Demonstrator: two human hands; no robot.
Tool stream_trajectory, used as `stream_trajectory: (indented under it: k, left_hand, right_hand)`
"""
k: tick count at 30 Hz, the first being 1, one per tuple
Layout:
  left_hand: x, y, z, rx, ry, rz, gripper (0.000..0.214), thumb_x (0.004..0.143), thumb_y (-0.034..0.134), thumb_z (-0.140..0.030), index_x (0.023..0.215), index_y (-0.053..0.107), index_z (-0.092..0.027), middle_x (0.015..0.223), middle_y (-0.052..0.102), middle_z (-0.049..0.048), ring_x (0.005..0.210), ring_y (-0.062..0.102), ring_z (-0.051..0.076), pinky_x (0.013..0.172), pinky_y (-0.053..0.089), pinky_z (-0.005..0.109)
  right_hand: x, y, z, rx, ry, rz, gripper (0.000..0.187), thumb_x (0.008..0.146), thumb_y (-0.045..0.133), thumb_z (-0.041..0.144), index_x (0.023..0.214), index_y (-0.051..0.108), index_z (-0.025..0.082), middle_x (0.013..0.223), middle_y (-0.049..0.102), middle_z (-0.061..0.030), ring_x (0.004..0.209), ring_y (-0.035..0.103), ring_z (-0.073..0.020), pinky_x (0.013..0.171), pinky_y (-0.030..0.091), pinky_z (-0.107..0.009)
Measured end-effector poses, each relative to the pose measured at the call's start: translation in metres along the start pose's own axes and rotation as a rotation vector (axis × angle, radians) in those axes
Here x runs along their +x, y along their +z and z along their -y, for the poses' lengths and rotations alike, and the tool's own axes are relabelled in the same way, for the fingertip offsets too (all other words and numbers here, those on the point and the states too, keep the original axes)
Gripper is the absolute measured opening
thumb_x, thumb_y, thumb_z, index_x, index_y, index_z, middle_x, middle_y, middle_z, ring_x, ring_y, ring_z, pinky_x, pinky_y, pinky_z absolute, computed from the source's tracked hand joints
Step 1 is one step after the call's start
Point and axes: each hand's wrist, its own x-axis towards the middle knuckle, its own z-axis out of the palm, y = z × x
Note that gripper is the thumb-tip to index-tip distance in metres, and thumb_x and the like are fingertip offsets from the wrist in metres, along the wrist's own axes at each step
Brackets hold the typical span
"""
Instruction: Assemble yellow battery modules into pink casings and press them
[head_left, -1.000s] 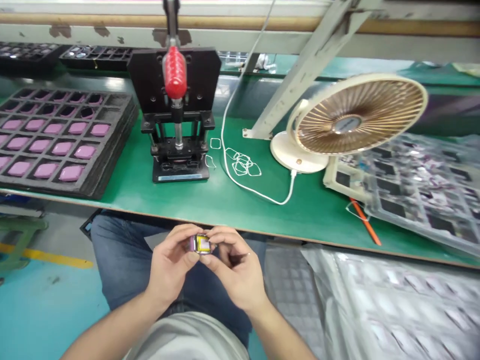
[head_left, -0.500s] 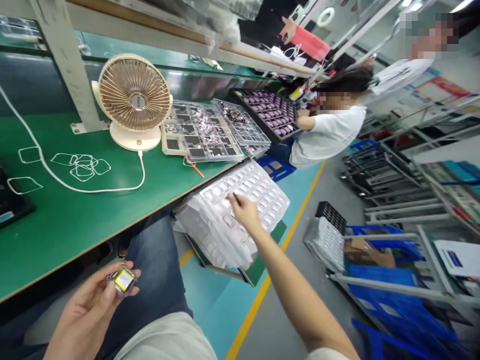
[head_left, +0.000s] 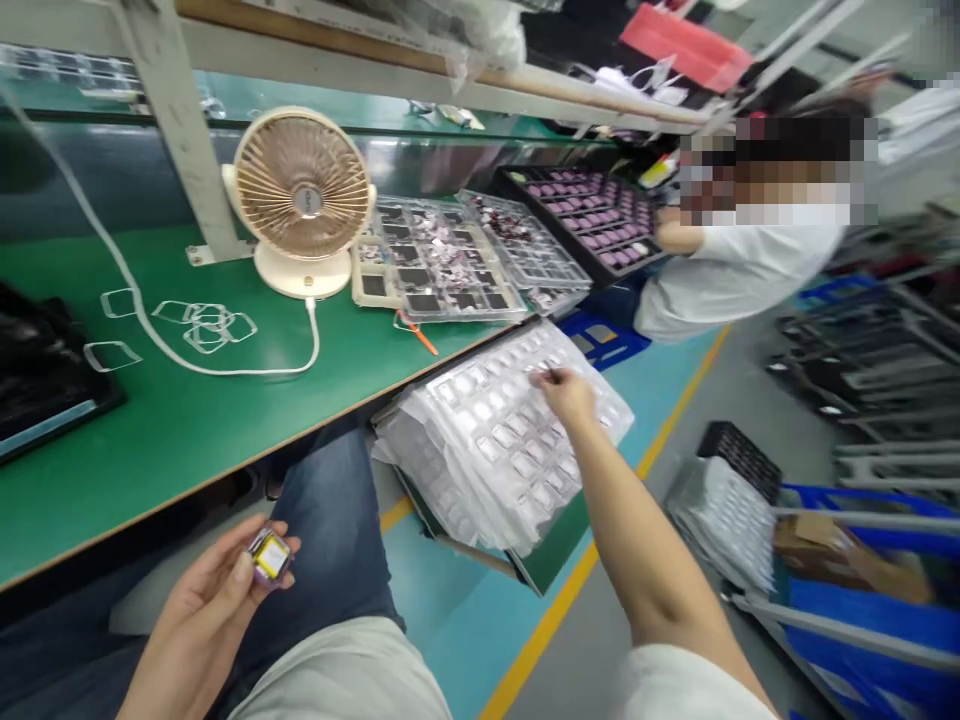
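Purple device (head_left: 271, 557): one, above the lap at lower left; its white panel has a yellow border, any marking too small to read.
Left hand (head_left: 210, 600): closed around the device, thumb on its near side, panel showing.
Right hand (head_left: 568, 395): thumb and fingers pinched on a dark object (head_left: 553, 376), too blurred to identify, above the clear trays.
Clear trays (head_left: 442, 490): one stack beside the bench, rows of pale pieces on top, too blurred to count.
Green bench (head_left: 247, 420): black equipment part (head_left: 45, 420) at its left edge.
White loops (head_left: 206, 325): two lying apart, the others in an overlapping tangle.
Orange stick (head_left: 418, 333): one, near the bench edge.
Fan (head_left: 306, 200): one, cream, white cable plugged in; hub lettering unreadable.
Compartment boxes (head_left: 465, 316): two clear ones, side by side, holding small parts.
Black tray (head_left: 566, 241): one, rows of purple pieces.
Co-worker (head_left: 720, 270): one, white top, arm beside that tray.
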Motion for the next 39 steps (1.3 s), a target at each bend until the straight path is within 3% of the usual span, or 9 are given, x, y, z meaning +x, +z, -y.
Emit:
stream_trajectory:
  k: [3, 6, 9, 13, 21, 25, 29, 35, 39]
  left_hand:
    - [0.005, -0.005, -0.002, -0.101, 0.072, 0.048, 0.049, 0.082, 0.093, -0.035, 0.128, 0.081, -0.025, 0.125, 0.080, 0.0138, 0.116, 0.078, 0.035, 0.086, 0.069, 0.035]
    - [0.012, -0.008, -0.005, -0.139, 0.164, 0.157, 0.045, 0.082, 0.093, -0.035, 0.124, 0.083, -0.022, 0.123, 0.080, 0.0150, 0.118, 0.076, 0.035, 0.091, 0.068, 0.040]
    - [0.013, -0.012, -0.011, -0.119, 0.235, 0.235, 0.039, 0.083, 0.093, -0.032, 0.120, 0.085, -0.023, 0.138, 0.074, 0.0164, 0.117, 0.075, 0.034, 0.090, 0.068, 0.041]
    - [0.001, -0.026, -0.017, -0.110, 0.291, 0.278, 0.036, 0.083, 0.092, -0.029, 0.119, 0.085, -0.024, 0.162, 0.056, 0.0156, 0.119, 0.072, 0.032, 0.088, 0.069, 0.041]
    - [-0.017, -0.075, -0.026, -0.229, 0.395, 0.259, 0.032, 0.088, 0.088, -0.027, 0.119, 0.085, -0.024, 0.137, 0.070, 0.0127, 0.103, 0.075, 0.025, 0.082, 0.069, 0.035]
    - [-0.019, -0.088, -0.031, -0.238, 0.367, 0.322, 0.033, 0.086, 0.089, -0.029, 0.119, 0.085, -0.024, 0.135, 0.070, 0.0125, 0.095, 0.076, 0.023, 0.079, 0.069, 0.036]
    - [-0.020, -0.090, -0.033, -0.207, 0.333, 0.323, 0.033, 0.087, 0.088, -0.031, 0.120, 0.085, -0.026, 0.143, 0.066, 0.0146, 0.106, 0.074, 0.028, 0.080, 0.069, 0.040]
    - [-0.016, -0.090, -0.031, -0.105, 0.532, 0.150, 0.042, 0.080, 0.095, -0.029, 0.121, 0.085, -0.029, 0.134, 0.074, 0.0121, 0.127, 0.068, 0.029, 0.104, 0.060, 0.038]
    - [-0.014, -0.091, -0.028, -0.017, 0.614, 0.101, 0.044, 0.080, 0.095, -0.029, 0.123, 0.084, -0.029, 0.131, 0.076, 0.0122, 0.128, 0.068, 0.027, 0.110, 0.055, 0.038]
  right_hand:
    - [-0.060, 0.001, 0.026, 0.130, -0.090, -0.129, 0.049, 0.095, 0.076, 0.056, 0.101, 0.080, 0.008, 0.081, 0.073, -0.0112, 0.071, 0.062, -0.0205, 0.067, 0.043, -0.034]
    - [-0.159, 0.019, 0.075, 0.351, -0.323, -0.178, 0.046, 0.088, 0.083, 0.058, 0.100, 0.085, 0.014, 0.062, 0.064, -0.0022, 0.052, 0.049, -0.0152, 0.055, 0.036, -0.032]
    - [-0.268, 0.040, 0.138, 0.727, -0.749, 0.136, 0.019, 0.095, 0.082, 0.041, 0.099, 0.085, 0.023, 0.091, 0.082, -0.0052, 0.060, 0.064, -0.0150, 0.059, 0.049, -0.028]
    - [-0.353, 0.061, 0.210, 0.949, -0.813, 0.463, 0.010, 0.097, 0.080, 0.033, 0.099, 0.086, 0.025, 0.090, 0.083, -0.0037, 0.057, 0.065, -0.0137, 0.057, 0.054, -0.026]
    - [-0.363, 0.072, 0.244, 1.032, -0.520, 1.417, 0.033, 0.088, 0.086, 0.055, 0.099, 0.088, 0.023, 0.086, 0.082, -0.0071, 0.087, 0.077, -0.0237, 0.080, 0.063, -0.035]
    - [-0.368, 0.081, 0.249, 1.038, -0.371, 1.583, 0.034, 0.077, 0.097, 0.048, 0.094, 0.084, 0.021, 0.081, 0.079, -0.0050, 0.072, 0.071, -0.0180, 0.070, 0.060, -0.030]
    - [-0.369, 0.082, 0.251, 1.111, -0.413, 1.542, 0.033, 0.076, 0.098, 0.043, 0.092, 0.080, 0.021, 0.081, 0.078, -0.0043, 0.061, 0.064, -0.0129, 0.057, 0.053, -0.024]
    - [-0.366, 0.058, 0.246, 1.054, -1.013, 1.011, 0.022, 0.089, 0.086, 0.020, 0.110, 0.085, 0.029, 0.117, 0.079, -0.0093, 0.058, 0.061, -0.0107, 0.046, 0.048, -0.024]
    - [-0.373, 0.054, 0.248, 1.029, -1.251, 0.847, 0.037, 0.092, 0.080, 0.007, 0.120, 0.083, 0.030, 0.121, 0.075, -0.0084, 0.060, 0.061, -0.0098, 0.053, 0.055, -0.027]
